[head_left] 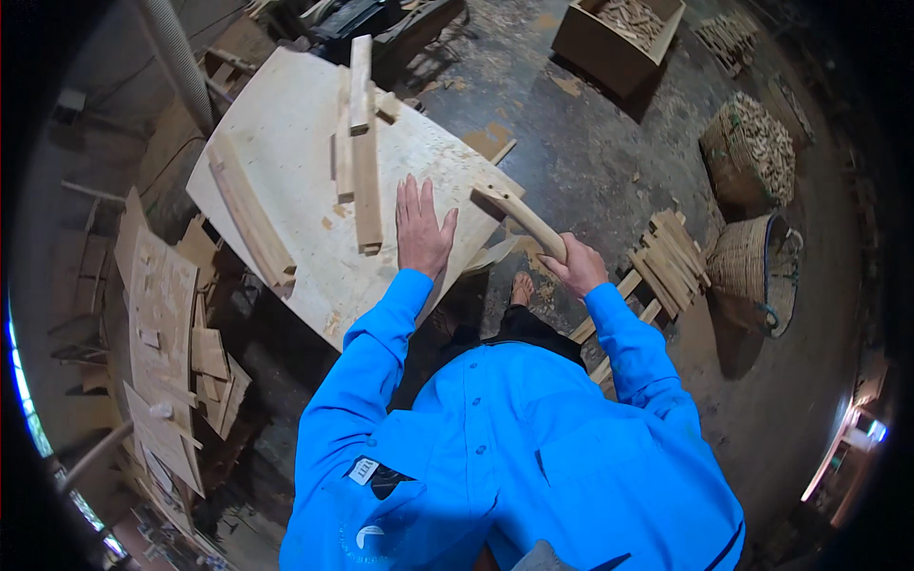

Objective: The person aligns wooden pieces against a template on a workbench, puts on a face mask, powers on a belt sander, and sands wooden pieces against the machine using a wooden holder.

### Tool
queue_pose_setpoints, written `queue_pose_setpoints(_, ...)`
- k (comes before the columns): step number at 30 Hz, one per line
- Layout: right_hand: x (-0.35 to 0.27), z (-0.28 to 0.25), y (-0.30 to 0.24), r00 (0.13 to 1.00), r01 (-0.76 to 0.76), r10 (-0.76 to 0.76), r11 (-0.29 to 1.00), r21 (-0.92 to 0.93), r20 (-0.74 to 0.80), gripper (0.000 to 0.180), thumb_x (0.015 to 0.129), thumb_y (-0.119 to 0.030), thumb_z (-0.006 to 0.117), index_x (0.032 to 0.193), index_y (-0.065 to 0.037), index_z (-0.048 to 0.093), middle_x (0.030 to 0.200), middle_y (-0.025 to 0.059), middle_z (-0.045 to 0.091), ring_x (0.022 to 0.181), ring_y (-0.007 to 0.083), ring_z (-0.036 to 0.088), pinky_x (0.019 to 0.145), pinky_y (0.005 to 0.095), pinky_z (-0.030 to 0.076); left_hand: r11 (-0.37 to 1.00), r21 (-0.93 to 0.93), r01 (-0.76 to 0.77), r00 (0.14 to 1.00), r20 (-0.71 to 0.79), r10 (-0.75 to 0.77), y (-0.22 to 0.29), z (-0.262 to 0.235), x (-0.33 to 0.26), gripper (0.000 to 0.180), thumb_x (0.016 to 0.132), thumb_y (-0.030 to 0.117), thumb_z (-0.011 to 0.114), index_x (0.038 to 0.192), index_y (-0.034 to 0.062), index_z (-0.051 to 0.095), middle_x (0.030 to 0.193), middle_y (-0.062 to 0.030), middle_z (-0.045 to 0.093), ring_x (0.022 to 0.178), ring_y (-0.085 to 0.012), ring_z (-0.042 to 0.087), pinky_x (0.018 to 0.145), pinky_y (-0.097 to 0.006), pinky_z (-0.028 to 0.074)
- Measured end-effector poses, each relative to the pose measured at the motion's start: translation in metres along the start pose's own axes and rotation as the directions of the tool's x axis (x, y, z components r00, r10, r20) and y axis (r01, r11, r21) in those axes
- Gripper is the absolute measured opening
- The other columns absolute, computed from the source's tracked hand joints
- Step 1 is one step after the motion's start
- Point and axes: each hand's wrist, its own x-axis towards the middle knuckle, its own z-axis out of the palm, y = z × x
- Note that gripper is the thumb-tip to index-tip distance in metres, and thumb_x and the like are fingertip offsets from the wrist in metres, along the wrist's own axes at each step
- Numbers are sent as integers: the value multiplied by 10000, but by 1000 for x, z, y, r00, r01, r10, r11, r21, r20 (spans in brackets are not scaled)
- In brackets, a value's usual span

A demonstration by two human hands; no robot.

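My right hand point(583, 266) is closed around the near end of a slightly curved wooden bar point(529, 219), with dark notches or holes at its far end. The bar slants up to the left, that end over the corner of a pale wooden board point(314, 143). My left hand point(422, 233) lies with stretched fingers, palm down, over the board and holds nothing. Just left of it is a long wooden strip point(367, 195), with another block point(360, 86) on its far end. A narrower strip point(344, 133) lies alongside, and a pair of strips point(249, 211) lies near the left edge.
Loose wooden slats point(671, 262) are stacked at the right, beside a woven basket point(743, 262). Farther off stand a filled basket point(719, 167) and a box point(609, 52) of wood pieces. Offcut panels point(162, 314) lean at the left, near a thick pole point(176, 62).
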Motion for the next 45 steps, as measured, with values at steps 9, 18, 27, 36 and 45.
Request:
queue_pose_setpoints(9,43,14,70,931,-253,-98,523,814,352,487,1064,-465,558,1162,-4,683,991,68,707,879,183,642,793,348,524,991,45,127,990,56,-129,11,28,3,672,1000,326,649,1535,-7,415,1642,-284,294,1539,-478,224,1259,-527,219)
queue_pose_setpoints(18,185,132,142,887,-102,-116,894,436,447,570,1041,-548,528,1202,-22,678,1091,223,721,1047,406,675,917,486,510,974,161,162,978,103,-179,21,35,11,685,1037,432,581,1545,3,414,1642,-256,318,1542,-451,248,1252,-524,236)
queue_pose_setpoints(27,273,219,91,781,-27,-180,947,320,597,602,1037,-534,523,1411,-63,552,1403,245,595,1325,440,540,1105,529,434,959,206,197,967,122,-224,24,32,11,644,1020,328,589,1550,4,418,1646,-257,322,1545,-449,255,1256,-519,225)
queue_pose_setpoints(36,310,254,90,635,205,-349,936,286,689,545,1041,-476,556,1372,-43,581,1211,279,687,1186,449,637,992,526,499,958,205,199,965,131,-229,20,24,8,646,960,248,624,1531,2,450,1644,-262,327,1538,-458,272,1254,-525,234)
queue_pose_setpoints(45,342,261,100,473,352,-349,916,189,809,577,991,-545,609,1308,-64,655,1244,252,692,1169,446,643,995,526,492,957,159,245,958,114,-264,18,31,7,660,975,301,625,1538,9,444,1644,-262,327,1542,-448,271,1255,-534,223)
